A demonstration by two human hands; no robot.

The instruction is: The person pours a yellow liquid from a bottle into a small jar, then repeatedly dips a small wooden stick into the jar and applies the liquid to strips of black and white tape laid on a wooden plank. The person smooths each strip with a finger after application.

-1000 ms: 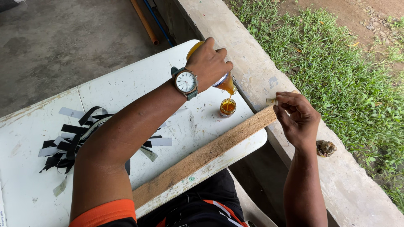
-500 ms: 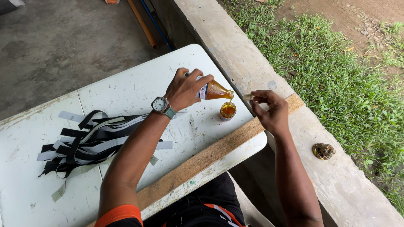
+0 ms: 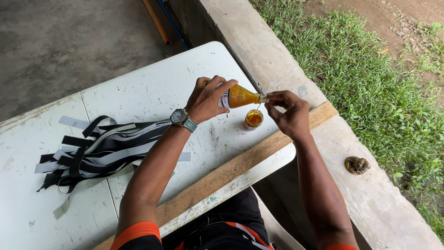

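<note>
My left hand (image 3: 208, 98) grips a small bottle of amber liquid (image 3: 240, 96), held tilted on its side above the white table (image 3: 138, 97). A thin stream falls from its mouth into a small open jar of amber liquid (image 3: 254, 119) standing on the table just below. My right hand (image 3: 286, 113) has its fingertips pinched at the bottle's mouth; whether it holds a cap is hidden. A wristwatch (image 3: 179, 117) sits on my left wrist.
A long wooden plank (image 3: 231, 169) lies along the table's near edge. A pile of black and grey strips (image 3: 92, 150) lies on the table's left. A concrete ledge (image 3: 370, 203) with a small brown lump (image 3: 357, 165) borders grass on the right.
Both hands have come together over the jar. The bottle has tipped further onto its side and my right hand has moved from the plank's end to the bottle's mouth.
</note>
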